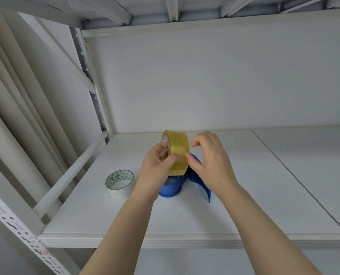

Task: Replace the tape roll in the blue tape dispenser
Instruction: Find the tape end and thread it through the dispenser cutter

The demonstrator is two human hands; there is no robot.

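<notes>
White metal shelving fills the view, and the work goes on over one pale shelf (244,185) with a seam running through its right part. Nearest the camera, two bare forearms reach in from below and meet above the middle of the shelf. The left hand (157,165) has its grip closed on a yellow tape roll (178,149), held upright on edge in the air: the thumb presses on the outer band low on the roll, and the fingers (164,150) curl into the core from the left side. The right hand (210,161) is at the roll's right edge with its grip nearly closed, the thumb tip touching the band just beside the left thumb and the forefinger bent above it, close to the roll; whether it pinches a loose tape end cannot be told. Directly under the hands lies the blue dispenser (173,187) on the shelf, its round hub showing below the left wrist and its curved handle reaching out to the right under the right wrist; the yellow roll is above it, not seated in it. Left of the dispenser, near but apart, a white roll (120,184) lies flat with handwriting on its top face. Behind everything stands the plain white back panel (204,80), and slotted uprights (89,76) rise at the left.
</notes>
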